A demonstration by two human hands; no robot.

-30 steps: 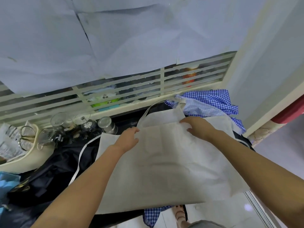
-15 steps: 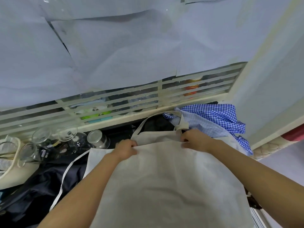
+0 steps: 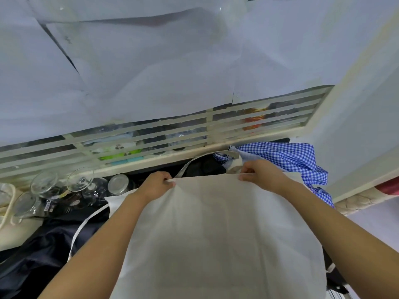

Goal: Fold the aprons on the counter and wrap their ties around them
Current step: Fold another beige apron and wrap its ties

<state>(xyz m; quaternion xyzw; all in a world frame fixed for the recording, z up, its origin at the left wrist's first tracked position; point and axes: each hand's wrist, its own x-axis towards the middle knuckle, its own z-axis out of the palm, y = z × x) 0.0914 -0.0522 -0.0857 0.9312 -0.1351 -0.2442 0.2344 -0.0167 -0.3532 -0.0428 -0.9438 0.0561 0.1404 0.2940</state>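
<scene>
Spreading from the near edge of view up to the fingers, the cream apron [image 3: 216, 234] has its far, folded edge pulled straight between both hands. The left hand [image 3: 156, 185] pinches that edge at its left end with curled fingers; the right hand [image 3: 261, 174] clamps the right end the same way. Left of the left fingers and nearer, a pale tie [image 3: 78, 228] trails over a dark apron [image 3: 43, 251]. Just beyond the fingers arcs the cream neck loop [image 3: 185, 167]. A blue checked apron [image 3: 287, 156] is heaped past the right fingers. Far left of the left fingers is a cluster of clear glasses [image 3: 82, 180], and behind everything a slatted window [image 3: 259, 117].
</scene>
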